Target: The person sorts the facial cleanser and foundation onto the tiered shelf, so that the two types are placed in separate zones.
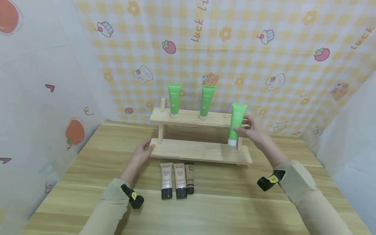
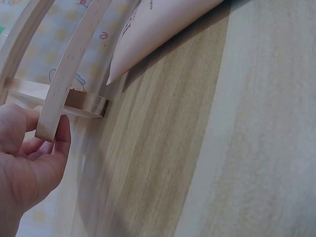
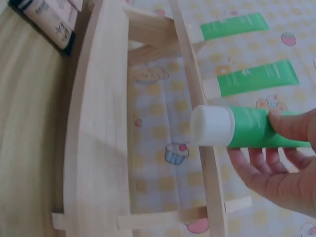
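A two-tier wooden rack (image 1: pixel 199 150) stands on the table, its upper shelf (image 1: pixel 188 116) bearing two green tubes, one at the left end (image 1: pixel 174 99) and another near the middle (image 1: pixel 207 101), both upright on white caps. My right hand (image 1: pixel 252 132) holds a third green tube (image 1: pixel 237 120) cap down, thumb on one side and fingers on the other, in front of the upper shelf's right end. In the right wrist view its white cap (image 3: pixel 212 126) overlaps that shelf's edge. My left hand (image 2: pixel 34 153) pinches the left end of the lower shelf (image 2: pixel 54 116) between thumb and fingers.
Before the rack lie two pale pink BB cream tubes (image 1: pixel 166 179) (image 1: pixel 180 180) with black caps, and a narrower brown tube (image 1: pixel 189 178) beside them. A checked cloth (image 1: pixel 188 58) hangs behind the rack, with white cloth (image 1: pixel 44 81) at the left.
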The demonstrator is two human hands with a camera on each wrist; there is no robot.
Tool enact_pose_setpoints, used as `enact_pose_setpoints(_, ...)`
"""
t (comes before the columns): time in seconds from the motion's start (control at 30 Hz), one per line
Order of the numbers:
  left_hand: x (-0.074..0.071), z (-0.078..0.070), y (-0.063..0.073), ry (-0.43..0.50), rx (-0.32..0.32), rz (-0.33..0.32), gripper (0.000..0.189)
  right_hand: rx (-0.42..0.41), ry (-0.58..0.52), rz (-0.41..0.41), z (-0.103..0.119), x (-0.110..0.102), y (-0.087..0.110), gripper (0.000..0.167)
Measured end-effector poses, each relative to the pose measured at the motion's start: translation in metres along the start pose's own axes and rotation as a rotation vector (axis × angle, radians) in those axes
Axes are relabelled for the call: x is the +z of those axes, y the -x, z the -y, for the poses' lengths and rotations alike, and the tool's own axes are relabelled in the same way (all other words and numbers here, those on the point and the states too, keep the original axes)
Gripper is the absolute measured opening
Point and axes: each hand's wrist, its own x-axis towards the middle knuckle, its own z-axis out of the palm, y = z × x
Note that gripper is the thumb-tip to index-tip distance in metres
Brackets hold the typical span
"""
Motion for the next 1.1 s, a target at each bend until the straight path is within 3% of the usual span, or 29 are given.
enact_pose_setpoints(0.37, 0.000, 0.002, -0.002, -0.006, 0.012, 0.014, 0.058, -0.096, 0.081, -0.100, 0.001, -0.016, -0.026, 0.058)
enact_pose_setpoints(0.67, -0.002, 0.003, -0.001, 0.005, 0.010, 0.009, 0.058, -0.152, 0.155, -0.172, 0.006, -0.017, -0.047, 0.056)
enact_pose_setpoints(0.9, -0.002, 0.005, -0.002, 0.003, 0.012, 0.010, 0.059, -0.158, 0.122, -0.190, -0.003, -0.013, -0.066, 0.051)
enact_pose_setpoints(1.1, -0.003, 0.004, 0.000, 0.006, -0.004, 0.028, 0.060, -0.187, 0.078, -0.185, -0.013, -0.010, -0.071, 0.054)
